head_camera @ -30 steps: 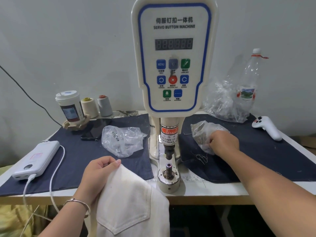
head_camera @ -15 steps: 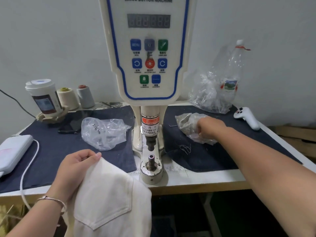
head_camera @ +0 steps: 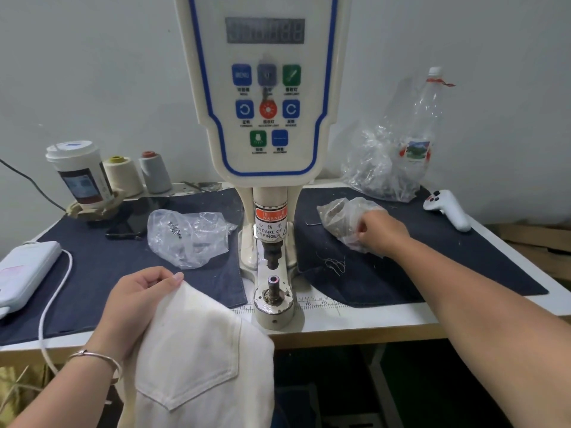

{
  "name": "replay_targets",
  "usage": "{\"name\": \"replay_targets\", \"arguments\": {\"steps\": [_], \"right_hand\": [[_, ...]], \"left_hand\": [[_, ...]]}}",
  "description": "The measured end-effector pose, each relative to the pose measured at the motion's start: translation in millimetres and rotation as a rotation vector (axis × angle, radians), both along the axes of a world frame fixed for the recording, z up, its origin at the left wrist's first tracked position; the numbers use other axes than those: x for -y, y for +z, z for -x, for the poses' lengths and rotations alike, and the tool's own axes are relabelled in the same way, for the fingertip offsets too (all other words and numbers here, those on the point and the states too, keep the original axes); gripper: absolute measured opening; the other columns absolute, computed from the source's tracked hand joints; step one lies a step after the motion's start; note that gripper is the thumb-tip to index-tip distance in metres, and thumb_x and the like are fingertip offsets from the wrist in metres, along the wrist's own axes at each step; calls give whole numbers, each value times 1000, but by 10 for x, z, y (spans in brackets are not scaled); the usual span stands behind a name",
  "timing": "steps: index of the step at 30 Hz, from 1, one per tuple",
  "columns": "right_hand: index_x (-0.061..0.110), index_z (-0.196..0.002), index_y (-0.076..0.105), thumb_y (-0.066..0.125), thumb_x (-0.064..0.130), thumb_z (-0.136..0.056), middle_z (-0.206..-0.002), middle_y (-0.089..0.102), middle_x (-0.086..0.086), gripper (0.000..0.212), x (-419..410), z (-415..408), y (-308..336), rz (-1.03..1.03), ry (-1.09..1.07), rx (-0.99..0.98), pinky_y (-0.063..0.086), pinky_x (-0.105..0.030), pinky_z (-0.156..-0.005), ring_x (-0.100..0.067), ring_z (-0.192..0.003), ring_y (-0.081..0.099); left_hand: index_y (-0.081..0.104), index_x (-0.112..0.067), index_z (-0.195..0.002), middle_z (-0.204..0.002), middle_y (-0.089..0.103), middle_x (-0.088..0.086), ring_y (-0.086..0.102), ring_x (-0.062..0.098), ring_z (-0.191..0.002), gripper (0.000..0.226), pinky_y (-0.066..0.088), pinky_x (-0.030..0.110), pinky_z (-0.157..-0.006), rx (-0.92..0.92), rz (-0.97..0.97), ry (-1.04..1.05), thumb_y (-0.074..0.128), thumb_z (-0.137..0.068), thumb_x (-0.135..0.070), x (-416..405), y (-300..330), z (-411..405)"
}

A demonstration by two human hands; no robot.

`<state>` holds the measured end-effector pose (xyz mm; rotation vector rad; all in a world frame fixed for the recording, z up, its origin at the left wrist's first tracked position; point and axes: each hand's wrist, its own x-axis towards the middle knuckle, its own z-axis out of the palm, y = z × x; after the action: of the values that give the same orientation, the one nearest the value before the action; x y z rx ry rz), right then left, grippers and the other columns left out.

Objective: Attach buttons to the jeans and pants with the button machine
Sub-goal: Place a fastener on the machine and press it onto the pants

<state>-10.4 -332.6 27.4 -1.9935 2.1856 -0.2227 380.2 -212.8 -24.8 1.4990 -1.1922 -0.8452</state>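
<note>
White table [head_camera: 386, 319] bears denim cloths [head_camera: 92, 273] and button machine [head_camera: 273, 313].

button machine [head_camera: 265, 125] top cut off; display digits blurred; right hand [head_camera: 381, 231] fingertips hidden in bag [head_camera: 343, 219]

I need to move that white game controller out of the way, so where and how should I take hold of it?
Probably best to grip the white controller around its long narrow handle, the end nearer the table edge, coming from above. It lies flat on the dark cloth, so the handle's sides are open, while the wider head carries the buttons.
</note>
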Motion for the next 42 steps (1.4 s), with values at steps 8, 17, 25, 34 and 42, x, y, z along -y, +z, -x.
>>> {"name": "replay_targets", "arguments": {"steps": [8, 17, 25, 34, 42], "right_hand": [[22, -68, 60, 67, 10, -76, -65, 59, 7, 16, -289, 126, -314, 380, 7, 227, 38, -27, -61, -21, -72, 58], [24, -94, 76, 65, 18, -85, -91, 71, 4, 15, -174, 155, -174, 107, 122, 43, 40, -22, -69, -19, -89, 63], [25, -94, 76, 60, 12, -88, -97, 70, -5, 21, -106, 17, -195, 136, -18, 55, 45, -26, -69, -25, -89, 63], [16, -99, 68, 53, 20, -95, -102, 67, -6, 17, -186, -55, -198, 172, 21, -82, 47, -31, -72, -30, -92, 63], [7, -103, 60, 50, 14, -96, -113, 57, -8, 15, -319, 33, -165, 210, 82, -123, 50, -39, -79, -32, -95, 58]], "left_hand": [[64, -6, -68, -60, 53, 4, 46, 15, -55, 30, 38, 29, -60, -20, -8, 5, 73, -88, -27, -19, 37, 31], [63, -4, -67, -61, 51, 7, 45, 18, -60, 31, 37, 30, -61, -5, 2, 14, 71, -89, -24, -69, 97, 81], [63, -4, -68, -62, 52, 8, 46, 19, -61, 31, 38, 30, -62, 15, -12, 12, 71, -89, -26, -66, 106, 79], [62, -4, -68, -63, 49, 9, 43, 18, -60, 31, 36, 30, -61, 8, -16, 16, 72, -89, -25, -56, 103, 81], [63, -7, -65, -61, 50, 7, 44, 18, -60, 32, 37, 30, -62, 19, -14, 14, 72, -89, -27, -51, 85, 68]]}}
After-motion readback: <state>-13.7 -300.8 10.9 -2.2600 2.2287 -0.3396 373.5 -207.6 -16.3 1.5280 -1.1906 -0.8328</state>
